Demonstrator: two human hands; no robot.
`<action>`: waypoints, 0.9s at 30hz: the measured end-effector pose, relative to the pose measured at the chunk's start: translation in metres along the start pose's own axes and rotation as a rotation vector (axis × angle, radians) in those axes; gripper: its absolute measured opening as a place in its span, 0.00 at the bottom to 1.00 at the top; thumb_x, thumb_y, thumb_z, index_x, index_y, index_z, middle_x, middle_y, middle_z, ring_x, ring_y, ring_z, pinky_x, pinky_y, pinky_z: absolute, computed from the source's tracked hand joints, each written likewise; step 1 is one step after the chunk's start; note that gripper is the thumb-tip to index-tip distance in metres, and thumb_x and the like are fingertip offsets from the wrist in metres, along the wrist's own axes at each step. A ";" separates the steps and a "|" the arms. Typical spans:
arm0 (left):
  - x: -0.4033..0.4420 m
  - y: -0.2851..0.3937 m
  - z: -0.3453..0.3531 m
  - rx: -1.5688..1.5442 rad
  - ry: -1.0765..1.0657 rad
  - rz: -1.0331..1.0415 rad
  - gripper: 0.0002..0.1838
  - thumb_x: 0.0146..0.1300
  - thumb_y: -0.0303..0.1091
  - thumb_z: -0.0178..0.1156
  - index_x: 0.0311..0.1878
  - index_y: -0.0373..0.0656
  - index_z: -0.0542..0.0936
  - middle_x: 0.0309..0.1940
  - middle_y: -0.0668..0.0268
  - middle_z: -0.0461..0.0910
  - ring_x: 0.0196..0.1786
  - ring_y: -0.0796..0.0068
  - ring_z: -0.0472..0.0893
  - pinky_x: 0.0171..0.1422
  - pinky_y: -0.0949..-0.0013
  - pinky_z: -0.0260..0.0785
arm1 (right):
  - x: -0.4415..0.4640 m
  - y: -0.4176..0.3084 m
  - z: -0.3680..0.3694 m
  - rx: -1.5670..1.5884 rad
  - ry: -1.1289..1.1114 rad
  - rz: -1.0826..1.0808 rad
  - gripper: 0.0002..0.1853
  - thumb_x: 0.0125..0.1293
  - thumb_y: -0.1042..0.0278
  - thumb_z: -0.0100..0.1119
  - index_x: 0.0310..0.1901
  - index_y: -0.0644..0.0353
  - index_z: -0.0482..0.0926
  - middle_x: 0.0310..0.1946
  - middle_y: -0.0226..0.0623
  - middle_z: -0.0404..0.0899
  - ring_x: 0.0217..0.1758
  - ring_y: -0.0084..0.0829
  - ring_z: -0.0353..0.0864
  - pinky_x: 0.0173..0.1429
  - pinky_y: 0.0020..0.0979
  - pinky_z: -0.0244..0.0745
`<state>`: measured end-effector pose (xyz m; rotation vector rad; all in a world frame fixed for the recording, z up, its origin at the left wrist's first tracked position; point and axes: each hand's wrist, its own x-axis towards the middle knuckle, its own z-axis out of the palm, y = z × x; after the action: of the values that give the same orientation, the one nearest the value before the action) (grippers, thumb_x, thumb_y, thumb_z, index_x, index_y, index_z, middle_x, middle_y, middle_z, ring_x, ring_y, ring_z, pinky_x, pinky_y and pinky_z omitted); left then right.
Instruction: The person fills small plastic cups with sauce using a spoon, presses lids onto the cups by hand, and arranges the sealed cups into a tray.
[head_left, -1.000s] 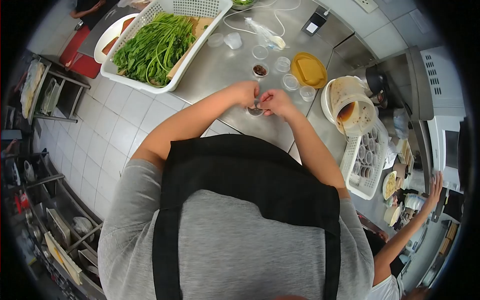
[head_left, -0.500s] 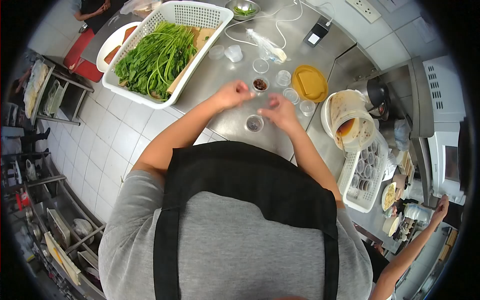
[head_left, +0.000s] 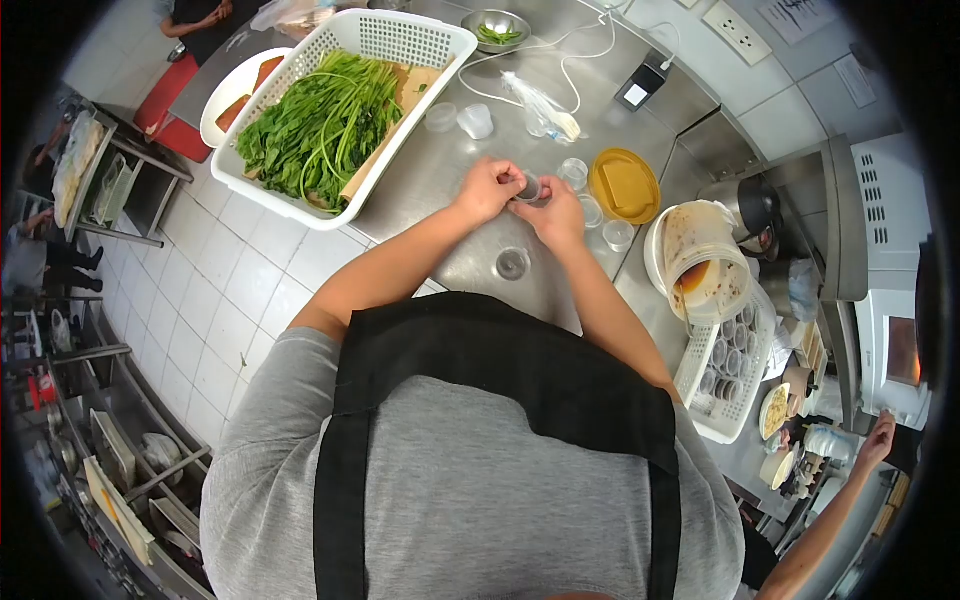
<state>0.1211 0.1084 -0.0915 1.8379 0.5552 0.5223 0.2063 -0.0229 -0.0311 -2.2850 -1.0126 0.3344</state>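
Observation:
Between my two hands is a small clear plastic sauce cup [head_left: 529, 187], tilted, with dark contents partly hidden by my fingers. My left hand [head_left: 490, 188] is closed on its left side, thumb and fingertips at the rim. From the right, my right hand [head_left: 558, 216] pinches the same cup. Whether a lid sits on it is hard to make out. Nearer my apron stands another small cup [head_left: 512, 264] with dark contents. Just right of my right hand are several clear cups or lids, among them a clear cup [head_left: 618, 235].
A white basket [head_left: 345, 215] of leafy greens stands at left. Right of my hands lie a yellow lid [head_left: 624, 186] and a tilted sauce tub [head_left: 712, 275], near a white basket [head_left: 690, 375] of filled cups. A plastic bag [head_left: 540, 108] lies behind. Another person's arm [head_left: 835, 500] reaches in at lower right.
My hands have come together and closed on the sauce cup, which is now tilted between them. The loose round lid behind it no longer shows on the table.

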 end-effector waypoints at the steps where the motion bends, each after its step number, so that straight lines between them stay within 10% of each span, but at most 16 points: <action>1: -0.001 0.002 0.000 0.007 0.022 0.016 0.06 0.60 0.34 0.63 0.36 0.42 0.81 0.32 0.69 0.75 0.33 0.80 0.73 0.38 0.74 0.68 | 0.006 0.014 0.005 0.098 -0.027 -0.036 0.31 0.42 0.54 0.75 0.49 0.59 0.77 0.40 0.35 0.77 0.41 0.32 0.78 0.45 0.34 0.74; 9: 0.006 0.029 -0.007 -0.206 -0.059 -0.241 0.14 0.52 0.22 0.68 0.41 0.41 0.76 0.29 0.69 0.74 0.30 0.81 0.74 0.34 0.77 0.71 | 0.034 0.028 0.004 0.537 -0.158 0.230 0.14 0.59 0.66 0.64 0.44 0.65 0.81 0.29 0.35 0.83 0.23 0.23 0.79 0.25 0.26 0.76; 21: 0.044 0.059 -0.026 0.172 -0.395 -0.477 0.16 0.49 0.26 0.72 0.39 0.42 0.75 0.28 0.66 0.77 0.28 0.78 0.80 0.25 0.76 0.74 | 0.079 0.019 -0.015 0.463 -0.517 0.379 0.10 0.53 0.78 0.66 0.38 0.69 0.78 0.27 0.42 0.81 0.24 0.30 0.82 0.27 0.29 0.81; 27: 0.037 0.026 -0.029 -0.257 -0.349 -0.454 0.16 0.51 0.30 0.73 0.36 0.40 0.74 0.26 0.67 0.78 0.23 0.79 0.77 0.26 0.77 0.73 | 0.066 0.023 -0.015 0.617 -0.502 0.355 0.08 0.61 0.73 0.61 0.40 0.68 0.78 0.30 0.38 0.81 0.28 0.26 0.82 0.33 0.25 0.82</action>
<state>0.1365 0.1438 -0.0547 1.4530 0.6100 -0.0344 0.2709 0.0071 -0.0321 -1.8206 -0.5889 1.2304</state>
